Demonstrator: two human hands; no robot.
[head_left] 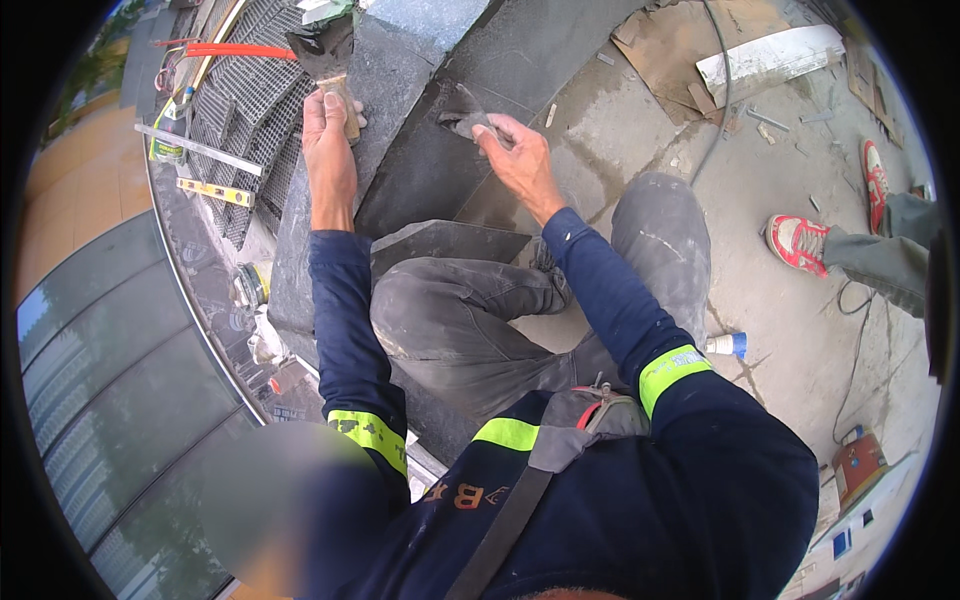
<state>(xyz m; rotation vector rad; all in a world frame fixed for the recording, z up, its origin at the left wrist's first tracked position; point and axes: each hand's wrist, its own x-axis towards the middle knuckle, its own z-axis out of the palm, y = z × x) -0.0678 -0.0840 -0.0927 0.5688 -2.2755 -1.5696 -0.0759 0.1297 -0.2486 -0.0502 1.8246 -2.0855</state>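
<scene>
Holding a tool with a tan handle (346,90) is the left hand (330,155), and its grip is closed around this handle, while the dark wide end of the tool points away from the person. The right hand (524,160) has its grip pinched on a grey piece (464,122); I cannot tell if this is a cloth or some other material. The grey piece is over the dark slab surface (415,165), just to the right of the light grey stone edge (385,85), and the tool is above that stone edge. On the left there are black gratings (245,80), orange strips (240,50), a metal bar (200,150) and a yellow spirit level (215,191). On the right, a cable (724,90) runs over the floor (745,225), beside a white board (775,65), and another person's red shoes (800,244) stand well apart from both hands
</scene>
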